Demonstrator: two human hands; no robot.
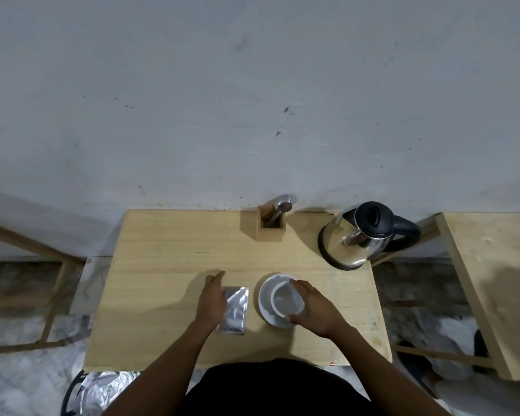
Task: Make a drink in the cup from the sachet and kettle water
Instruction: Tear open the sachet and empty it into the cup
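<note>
A white cup [284, 298] stands on a white saucer [264, 295] near the front of the wooden table [162, 259]. My right hand [311, 307] wraps around the cup's right side. Left of the saucer a silver foil sachet [236, 310] lies flat on the table. My left hand [212, 298] rests flat on the sachet's left part, fingers stretched forward. A steel kettle [360, 235] with a black lid and handle stands at the table's back right corner.
A wooden holder [270, 228] with a spoon and fork stands at the back, against the grey wall. A second wooden table [493, 280] is at the right. Crumpled foil [102, 388] lies on the floor below the front left edge.
</note>
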